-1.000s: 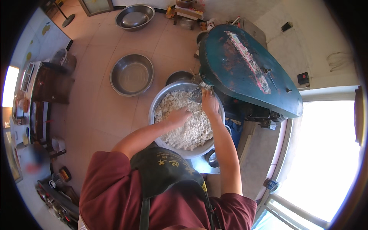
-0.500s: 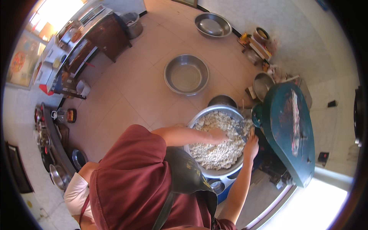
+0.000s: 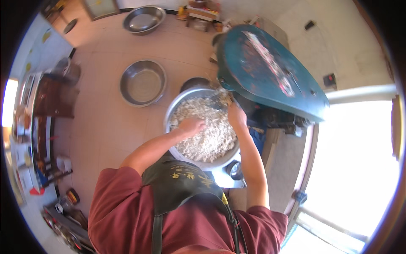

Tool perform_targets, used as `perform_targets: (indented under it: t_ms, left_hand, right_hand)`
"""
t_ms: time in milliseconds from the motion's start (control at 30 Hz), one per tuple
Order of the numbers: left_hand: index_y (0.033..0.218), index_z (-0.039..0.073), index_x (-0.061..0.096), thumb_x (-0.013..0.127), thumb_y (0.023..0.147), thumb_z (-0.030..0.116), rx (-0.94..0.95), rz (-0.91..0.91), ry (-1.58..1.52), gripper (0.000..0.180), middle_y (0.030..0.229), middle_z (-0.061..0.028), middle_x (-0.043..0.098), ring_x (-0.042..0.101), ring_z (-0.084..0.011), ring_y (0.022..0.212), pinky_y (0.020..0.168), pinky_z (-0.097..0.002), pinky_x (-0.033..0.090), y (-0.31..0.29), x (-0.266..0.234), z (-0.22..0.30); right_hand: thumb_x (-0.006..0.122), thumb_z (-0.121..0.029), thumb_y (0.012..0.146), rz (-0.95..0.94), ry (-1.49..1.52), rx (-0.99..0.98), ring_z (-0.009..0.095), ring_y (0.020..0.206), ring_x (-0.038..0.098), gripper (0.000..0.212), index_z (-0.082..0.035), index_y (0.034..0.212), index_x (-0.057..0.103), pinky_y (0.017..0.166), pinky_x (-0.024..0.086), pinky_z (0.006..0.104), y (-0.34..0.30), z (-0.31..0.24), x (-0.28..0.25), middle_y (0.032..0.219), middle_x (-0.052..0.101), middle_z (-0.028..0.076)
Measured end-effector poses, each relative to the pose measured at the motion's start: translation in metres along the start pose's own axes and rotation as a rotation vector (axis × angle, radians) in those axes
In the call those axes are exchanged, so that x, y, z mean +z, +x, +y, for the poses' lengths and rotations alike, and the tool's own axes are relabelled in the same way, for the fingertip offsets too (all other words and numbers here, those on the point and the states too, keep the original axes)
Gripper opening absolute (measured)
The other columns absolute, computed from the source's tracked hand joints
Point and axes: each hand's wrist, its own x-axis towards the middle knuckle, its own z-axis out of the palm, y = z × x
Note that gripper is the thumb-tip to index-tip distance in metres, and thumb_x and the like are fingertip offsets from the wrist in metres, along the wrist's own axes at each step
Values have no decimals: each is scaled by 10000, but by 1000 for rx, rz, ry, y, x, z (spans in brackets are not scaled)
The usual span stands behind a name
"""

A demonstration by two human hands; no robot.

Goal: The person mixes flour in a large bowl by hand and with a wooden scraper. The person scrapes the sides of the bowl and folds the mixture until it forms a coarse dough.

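Observation:
A large metal mixing bowl (image 3: 168, 127) holds pale, crumbly dough (image 3: 207, 142), below the head of a green mixer (image 3: 262, 67). My left hand (image 3: 193, 126) is over the left part of the dough, fingers curled down into it; whether they grip a lump is hidden. At the bowl's far right rim, my right hand (image 3: 237, 115) is closed beside the dough-smeared mixing tool (image 3: 222, 99) under the mixer head. What lies inside its fingers I cannot make out. Both forearms reach in from the near side, over a dark apron (image 3: 182, 182).
A wide metal basin (image 3: 144, 82) rests on the tiled floor to the left, with another basin (image 3: 144, 20) farther off by the wall. A dark pot (image 3: 194, 83) stands just behind the bowl. Furniture (image 3: 53, 97) lines the left side; a bright doorway (image 3: 351, 161) is at right.
The view has swung to the right, shifting the room leftward in the picture. My left hand has drawn back slightly from the bowl's middle. My right hand stays at the far right rim.

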Motion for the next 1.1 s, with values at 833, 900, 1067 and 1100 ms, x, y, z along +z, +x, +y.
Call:
perform_targets:
  t_ms: [833, 900, 1067, 1100]
  left_hand:
    - [1088, 80, 631, 654, 879, 149, 16, 16, -21, 222, 1108, -179, 623, 625, -390, 1008, 863, -472, 499, 10, 3, -3]
    - [1077, 79, 635, 648, 882, 147, -45, 9, -63, 207, 1091, -185, 629, 624, -394, 1004, 866, -473, 496, 10, 4, -4]
    - [1066, 79, 638, 657, 885, 165, 43, -34, -30, 201, 1071, -188, 638, 622, -392, 1005, 870, -470, 491, 24, 17, 0]
    - [1066, 79, 637, 664, 881, 166, 16, -36, -29, 207, 1074, -187, 637, 622, -389, 1007, 869, -471, 491, 18, 15, -1]
  right_hand:
    - [510, -225, 965, 208, 200, 45, 427, 975, 681, 340, -69, 1258, 585, 848, 544, 502, -9, -33, -20, 1051, 697, 255]
    - [515, -211, 960, 426, 16, -78, 418, 994, 677, 402, -100, 1345, 550, 860, 541, 495, -27, -28, -21, 1081, 693, 244]
    - [475, -264, 1003, 150, 212, 131, 454, 880, 682, 311, 16, 1080, 586, 769, 544, 535, 23, 5, 7, 898, 688, 311]
    - [457, -233, 994, 86, 191, 110, 441, 889, 687, 297, -14, 1167, 560, 781, 549, 532, 18, -15, -6, 908, 694, 285]
